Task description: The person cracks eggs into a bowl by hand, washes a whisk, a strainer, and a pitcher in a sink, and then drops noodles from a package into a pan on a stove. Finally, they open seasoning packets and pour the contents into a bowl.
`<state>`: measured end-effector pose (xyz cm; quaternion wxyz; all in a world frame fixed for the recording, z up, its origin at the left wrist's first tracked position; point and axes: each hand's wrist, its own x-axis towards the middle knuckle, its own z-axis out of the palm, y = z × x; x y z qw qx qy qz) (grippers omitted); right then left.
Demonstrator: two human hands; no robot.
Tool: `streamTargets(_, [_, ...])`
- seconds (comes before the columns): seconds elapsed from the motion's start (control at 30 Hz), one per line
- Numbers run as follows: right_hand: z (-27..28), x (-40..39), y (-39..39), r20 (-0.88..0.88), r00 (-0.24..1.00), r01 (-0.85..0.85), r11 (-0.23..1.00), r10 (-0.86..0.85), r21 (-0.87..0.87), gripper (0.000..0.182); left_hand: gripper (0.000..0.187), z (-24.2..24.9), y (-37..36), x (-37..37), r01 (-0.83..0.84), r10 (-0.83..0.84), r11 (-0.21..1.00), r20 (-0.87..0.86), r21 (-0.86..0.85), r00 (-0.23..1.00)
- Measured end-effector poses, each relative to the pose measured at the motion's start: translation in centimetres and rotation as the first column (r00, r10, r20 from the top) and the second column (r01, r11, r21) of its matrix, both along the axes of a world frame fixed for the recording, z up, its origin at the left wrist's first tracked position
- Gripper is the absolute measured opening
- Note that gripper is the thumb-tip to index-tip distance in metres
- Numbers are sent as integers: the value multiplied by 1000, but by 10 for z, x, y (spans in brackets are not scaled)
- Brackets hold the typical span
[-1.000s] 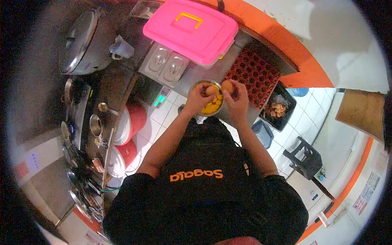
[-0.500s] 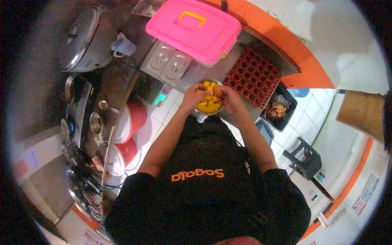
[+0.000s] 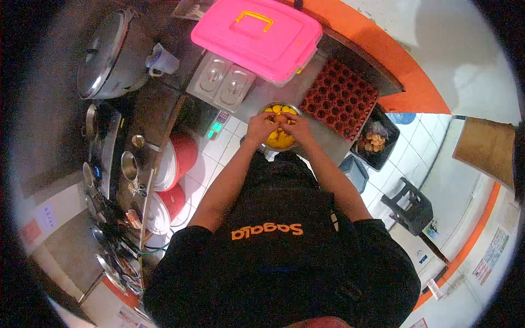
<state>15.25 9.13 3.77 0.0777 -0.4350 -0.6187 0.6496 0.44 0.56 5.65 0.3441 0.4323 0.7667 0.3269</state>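
A metal bowl (image 3: 296,111) at the counter's front edge holds several yellow egg yolks (image 3: 280,141) in clear liquid. Over its middle is a brown egg (image 3: 280,118), pinched between the fingers of both hands. My left hand (image 3: 262,129) grips it from the left with bent fingers, and my right hand (image 3: 297,129) closes on it from the right. The two sets of fingertips nearly meet around the shell and hide part of it.
Right of the bowl lies a red egg tray (image 3: 340,99), beside a black bin (image 3: 389,143) with eggshells (image 3: 374,142). A pink lidded box (image 3: 257,38) and steel lidded pans (image 3: 224,82) stand behind. A digital scale (image 3: 214,130) glows at left, near red buckets (image 3: 185,155).
My right hand has brought the egg leftward to the middle of the bowl. My left hand has come onto it, so both hands now hold the egg together.
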Motion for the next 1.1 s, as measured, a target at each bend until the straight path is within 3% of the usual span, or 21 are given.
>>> streamTargets(0.07, [-10, -2, 0, 70, 998, -4, 999, 1, 51, 45, 36, -3, 2, 4, -3, -1, 998, -69, -55, 998])
streamTargets(0.13, [-17, -1, 1, 105, 994, 53, 991, -40, -123, 47, 35, -11, 3, 7, -76, 64, 993, -126, -94, 990])
streamTargets(0.17, [-20, -1, 2, 106, 993, 55, 991, -42, -125, 47, 35, -14, 3, 7, -74, 61, 993, -126, -96, 990])
streamTargets(0.23, [-31, 2, 2, 65, 997, -33, 999, 33, -5, 46, 34, -23, 1, 4, -48, 45, 999, -147, -16, 988])
streamTargets(0.27, [-37, 3, 3, 66, 997, -32, 999, 32, -7, 46, 34, -27, -2, 1, -47, 44, 999, -145, -18, 988])
streamTargets(0.33, [-47, 6, 5, -16, 991, -126, 969, 132, 213, 48, 33, -27, -5, -5, 5, -7, 1000, -86, -29, 996])
streamTargets(0.37, [-51, 9, 6, -16, 991, -125, 969, 131, 212, 48, 33, -27, -5, -7, 6, -9, 1000, -85, -29, 996])
streamTargets(0.43, [-53, 14, 8, -18, 985, -140, 856, 172, 497, 51, 37, -26, -4, -9, 31, -9, 995, -213, 98, 977])
streamTargets(0.47, [-54, 14, 9, -18, 985, -138, 857, 170, 497, 51, 37, -25, -4, -10, 33, -11, 995, -213, 98, 977])
streamTargets(0.53, [-47, 10, 13, 43, 998, -55, 929, 42, 366, 50, 42, -21, -4, -12, -95, 97, 995, -50, 30, 994])
streamTargets(0.57, [-43, 10, 14, 41, 998, -52, 929, 40, 367, 50, 42, -19, -2, -12, -93, 95, 995, -52, 32, 994])
streamTargets(0.6, [-27, 9, 15, -32, 999, 10, 977, -3, 213, 50, 43, -20, -2, -12, -199, 218, 975, 246, -100, 944])
streamTargets(0.63, [-20, 8, 14, -97, 994, 62, 997, -57, 50, 50, 45, -20, -1, -11, -255, 354, 932, 500, -256, 790])
streamTargets(0.77, [-15, 4, 11, -120, 992, 53, 990, -37, 131, 48, 41, -23, 0, -3, -238, 371, 928, 660, -287, 654])
streamTargets(0.83, [10, 6, 12, 16, 999, 46, 985, -44, -166, 52, 39, -27, -1, -1, -185, 344, 939, 752, -291, 563])
streamTargets(0.87, [4, 7, 10, 16, 998, 58, 985, -56, -164, 52, 39, -29, -1, 0, -174, 336, 941, 753, -290, 566])
streamTargets(0.93, [-7, 17, 6, -165, 949, 172, 879, -270, -445, 49, 40, -12, 4, 9, -163, 380, 919, 701, -359, 603])
streamTargets(0.97, [-8, 28, 8, -158, 941, 203, 875, -298, -439, 49, 40, -5, 8, 15, -131, 358, 926, 709, -355, 608])
streamTargets(1.03, [2, 53, 10, -385, 753, 101, 673, -533, -733, 36, 40, 2, 11, 20, -65, 253, 963, 800, -261, 544])
streamTargets(1.07, [2, 67, 15, -383, 738, 129, 674, -555, -727, 36, 40, 2, 14, 22, -32, 230, 967, 806, -255, 546])
streamTargets(1.1, [-2, 87, 20, -397, 596, 210, 613, -698, -762, 37, 40, 0, 16, 23, -48, 267, 958, 817, -283, 512])
